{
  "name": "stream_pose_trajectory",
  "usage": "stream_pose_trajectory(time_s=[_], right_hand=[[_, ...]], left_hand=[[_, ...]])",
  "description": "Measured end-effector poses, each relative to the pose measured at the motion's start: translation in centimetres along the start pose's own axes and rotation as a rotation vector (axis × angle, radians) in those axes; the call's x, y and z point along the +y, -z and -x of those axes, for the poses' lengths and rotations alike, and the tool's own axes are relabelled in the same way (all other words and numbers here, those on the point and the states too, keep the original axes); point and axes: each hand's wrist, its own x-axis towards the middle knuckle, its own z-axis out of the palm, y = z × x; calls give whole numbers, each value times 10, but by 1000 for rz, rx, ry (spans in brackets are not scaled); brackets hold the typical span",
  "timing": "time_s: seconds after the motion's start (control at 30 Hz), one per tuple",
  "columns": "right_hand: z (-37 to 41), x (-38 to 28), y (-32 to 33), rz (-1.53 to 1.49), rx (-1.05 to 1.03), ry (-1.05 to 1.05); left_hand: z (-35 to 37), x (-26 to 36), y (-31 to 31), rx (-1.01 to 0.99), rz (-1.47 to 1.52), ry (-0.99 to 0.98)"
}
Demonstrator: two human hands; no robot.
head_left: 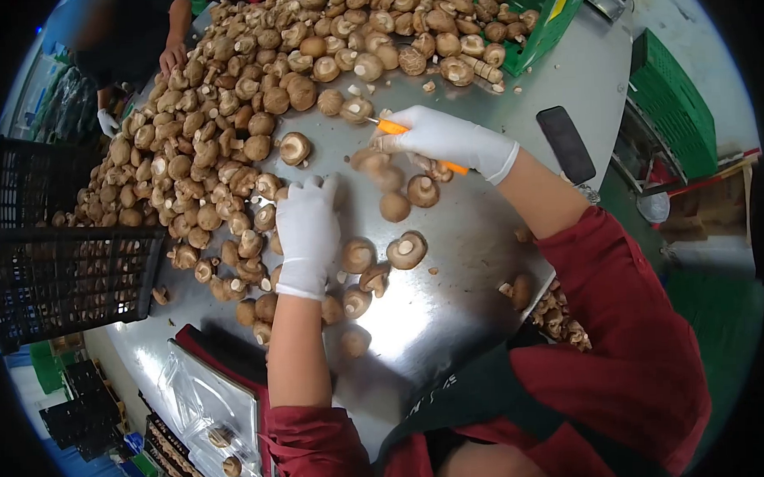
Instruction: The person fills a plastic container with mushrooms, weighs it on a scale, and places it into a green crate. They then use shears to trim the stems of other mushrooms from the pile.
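My right hand (446, 139), in a white glove, is closed on a knife with an orange handle (392, 127). Its short blade tip points left, at a shiitake mushroom (357, 110). Just below this hand, a few more mushrooms (378, 167) are smeared by motion. My left hand (309, 233), gloved too, is palm down at the edge of the mushroom heap (202, 144), fingers stretched forward and slightly bent. Mushrooms lie against its left side; nothing held shows, though its underside is hidden. Between my hands lie loose mushrooms, one with its pale cut stem up (406, 249).
Black crates (72, 279) stand at the left and a green crate (551, 22) at the far right of the metal table (475, 260). A phone (565, 144) lies right. Plastic bags (207, 404) lie front left. Another person's hand (172, 58) touches the heap's far side.
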Motion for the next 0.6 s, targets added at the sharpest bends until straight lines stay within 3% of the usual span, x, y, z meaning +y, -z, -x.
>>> stream_pose_trajectory(time_s=[0.03, 0.13, 0.27, 0.43, 0.57, 0.6], right_hand=[[3, 2, 3, -115, -32, -41], [12, 6, 3, -348, -97, -65], [17, 15, -10, -513, -197, -69], [39, 3, -34, -498, -240, 64], [59, -10, -45, -329, -270, 82], [62, -9, -55, -373, -222, 123]], left_hand=[[1, 2, 2, 25, 72, 29], [21, 10, 26, 13, 813, 285], [55, 18, 36, 54, 1673, 267], [87, 29, 34, 109, 2114, 216], [117, 37, 25, 163, 2459, 713], [122, 40, 24, 206, 2374, 679]])
